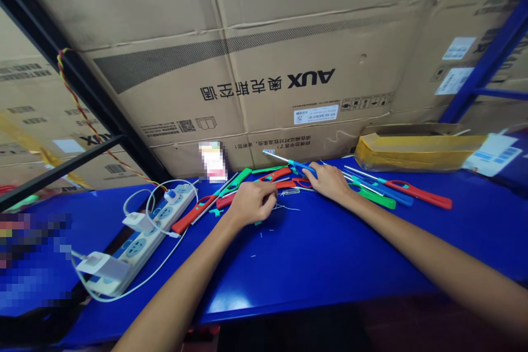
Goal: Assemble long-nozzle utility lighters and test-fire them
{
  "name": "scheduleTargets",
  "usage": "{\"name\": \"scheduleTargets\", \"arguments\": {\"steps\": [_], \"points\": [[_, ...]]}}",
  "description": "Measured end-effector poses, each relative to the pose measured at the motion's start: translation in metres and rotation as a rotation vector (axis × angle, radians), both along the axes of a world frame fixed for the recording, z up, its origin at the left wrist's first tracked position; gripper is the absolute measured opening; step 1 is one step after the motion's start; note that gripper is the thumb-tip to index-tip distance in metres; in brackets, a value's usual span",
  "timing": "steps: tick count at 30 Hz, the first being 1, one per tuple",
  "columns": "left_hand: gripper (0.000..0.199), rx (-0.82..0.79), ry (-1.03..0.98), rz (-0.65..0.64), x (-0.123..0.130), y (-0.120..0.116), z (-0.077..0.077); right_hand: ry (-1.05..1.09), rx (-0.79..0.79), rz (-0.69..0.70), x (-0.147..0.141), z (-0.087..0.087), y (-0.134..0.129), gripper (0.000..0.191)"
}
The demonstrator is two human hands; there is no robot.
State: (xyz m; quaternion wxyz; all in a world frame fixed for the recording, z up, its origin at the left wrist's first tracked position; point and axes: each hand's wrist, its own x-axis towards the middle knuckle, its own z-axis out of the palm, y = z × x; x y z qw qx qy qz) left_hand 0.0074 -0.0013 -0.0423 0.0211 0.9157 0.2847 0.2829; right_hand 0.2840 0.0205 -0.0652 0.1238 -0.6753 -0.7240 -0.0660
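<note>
My right hand (331,181) grips a blue long-nosed lighter (303,168), its metal tube pointing up and left. Curled fingers close my left hand (254,202) over the pile; anything inside them is hidden. Beneath and around it lie a red lighter (274,174) and other lighters, partly covered. A small clear plastic piece (291,191) and thin wires (289,207) sit between the hands. Left of my left hand are another red lighter (196,214) and a green one (241,179). Beyond my right wrist rest a green lighter (378,198) and a red lighter (429,192).
A white power strip (154,224) with plugged-in chargers and a looping cable lies at left. A lit phone (213,162) leans on a large carton (247,55) behind the blue table (289,269). An open taped box (408,153) stands at back right. Shelf posts flank both sides.
</note>
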Motion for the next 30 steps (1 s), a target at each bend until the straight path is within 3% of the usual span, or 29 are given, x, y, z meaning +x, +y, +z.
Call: {"name": "scheduleTargets", "arguments": {"steps": [15, 30], "points": [[0.025, -0.001, -0.001, -0.004, 0.0013, -0.0006, -0.0002, -0.009, -0.057, 0.011, 0.0078, 0.0012, 0.0039, 0.049], [0.026, 0.013, -0.001, 0.002, 0.0018, 0.0001, -0.0015, -0.004, 0.023, -0.003, 0.0070, 0.0008, 0.0044, 0.051]]}}
